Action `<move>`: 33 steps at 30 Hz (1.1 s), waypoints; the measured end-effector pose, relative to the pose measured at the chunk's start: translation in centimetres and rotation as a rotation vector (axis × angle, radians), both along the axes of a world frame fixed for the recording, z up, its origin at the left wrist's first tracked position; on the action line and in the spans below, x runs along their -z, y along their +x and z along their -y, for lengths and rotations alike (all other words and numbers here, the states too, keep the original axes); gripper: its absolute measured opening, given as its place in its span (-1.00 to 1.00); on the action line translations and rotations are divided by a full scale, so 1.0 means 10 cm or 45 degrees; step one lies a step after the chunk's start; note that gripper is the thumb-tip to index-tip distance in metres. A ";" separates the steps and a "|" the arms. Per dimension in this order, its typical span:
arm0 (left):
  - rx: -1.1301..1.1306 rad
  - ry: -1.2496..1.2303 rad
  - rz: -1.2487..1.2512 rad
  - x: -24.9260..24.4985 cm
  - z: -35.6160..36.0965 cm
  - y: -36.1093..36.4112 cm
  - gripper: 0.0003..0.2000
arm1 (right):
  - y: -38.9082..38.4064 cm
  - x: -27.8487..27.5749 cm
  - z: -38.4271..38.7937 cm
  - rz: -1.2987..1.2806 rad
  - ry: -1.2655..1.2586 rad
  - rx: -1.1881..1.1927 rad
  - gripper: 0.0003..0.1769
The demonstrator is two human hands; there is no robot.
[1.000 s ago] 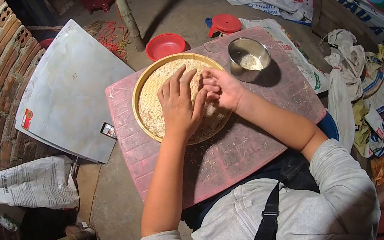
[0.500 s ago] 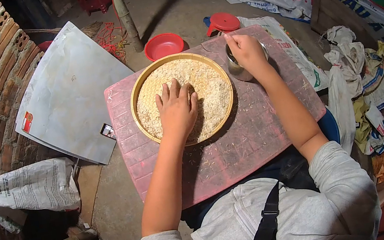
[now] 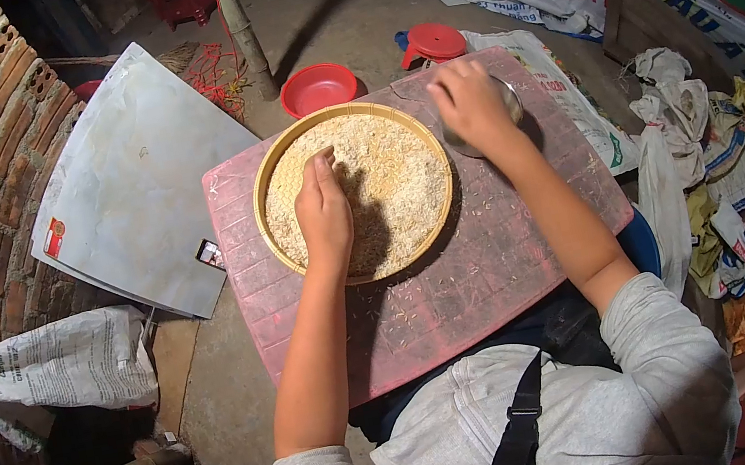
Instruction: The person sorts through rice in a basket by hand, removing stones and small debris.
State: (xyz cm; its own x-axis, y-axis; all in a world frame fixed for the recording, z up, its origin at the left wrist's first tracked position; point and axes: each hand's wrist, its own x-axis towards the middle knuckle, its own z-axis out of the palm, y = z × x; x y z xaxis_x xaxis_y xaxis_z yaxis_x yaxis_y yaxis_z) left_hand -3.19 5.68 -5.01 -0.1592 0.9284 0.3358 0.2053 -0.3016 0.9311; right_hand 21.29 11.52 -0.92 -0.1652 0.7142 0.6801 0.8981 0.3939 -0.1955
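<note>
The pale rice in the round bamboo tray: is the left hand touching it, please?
Touching. The head view shows the left hand resting on the pale rice, curled fingers pressed into the grains.

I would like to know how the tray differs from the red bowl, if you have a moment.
The tray is wider and tan-rimmed; the red bowl is smaller and plain red. The tray holds grain; the red bowl looks empty. The tray lies on the pink board, the red bowl on the floor beyond it. Both are round.
</note>
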 end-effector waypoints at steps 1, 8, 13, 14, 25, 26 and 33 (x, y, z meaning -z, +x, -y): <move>0.022 0.020 0.168 0.02 -0.02 0.00 -0.59 | -0.13 -0.08 0.08 -0.025 0.038 -0.160 -0.81; 0.247 -0.360 0.597 -0.06 -0.13 -0.35 -0.62 | -1.05 0.14 0.91 -0.112 -0.272 -1.422 -0.90; 0.156 -0.393 0.677 -0.13 -0.12 -0.39 -0.67 | -1.37 0.36 1.36 0.233 -0.197 -1.712 -0.71; 0.154 -0.392 0.680 -0.12 -0.11 -0.38 -0.67 | -1.37 0.36 1.38 0.274 -0.269 -1.720 -0.68; 0.156 -0.362 0.602 -0.09 -0.09 -0.34 -0.66 | -0.82 0.42 1.35 0.138 -0.523 -1.667 -0.66; 0.156 -0.358 0.585 -0.08 -0.10 -0.34 -0.66 | -0.72 0.39 1.34 0.141 -0.522 -1.667 -0.66; 0.163 -0.335 0.529 -0.05 -0.10 -0.34 -0.66 | 0.04 0.21 1.31 0.078 -0.686 -1.352 -0.68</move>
State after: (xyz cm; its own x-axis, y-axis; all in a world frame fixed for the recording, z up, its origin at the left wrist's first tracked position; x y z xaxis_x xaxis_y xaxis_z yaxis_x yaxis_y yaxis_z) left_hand -6.59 6.68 -4.52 -0.1090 0.9938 0.0206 -0.2217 -0.0445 0.9741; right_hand 21.65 -1.57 -3.07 -0.8679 0.3920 0.3051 0.1865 0.8263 -0.5314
